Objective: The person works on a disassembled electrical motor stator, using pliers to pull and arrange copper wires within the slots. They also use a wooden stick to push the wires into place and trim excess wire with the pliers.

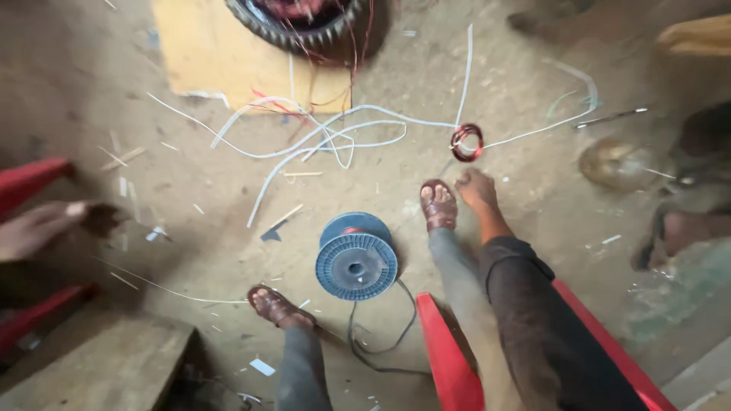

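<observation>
Copper coil [467, 142], a small reddish ring, is lying on the dirt floor [533, 213] right of centre in the frame. The person's right hand [477, 188] is reaching down just below it, not touching, fingers loosely bunched and holding nothing; the left hand is not showing. White sleeving strands [327, 133] are trailing through the coil and across the middle. A blue wire spool [356, 257] is standing at lower centre between two sandalled feet. A careless pull could, I judge, be snagging those strands and loosening the windings.
</observation>
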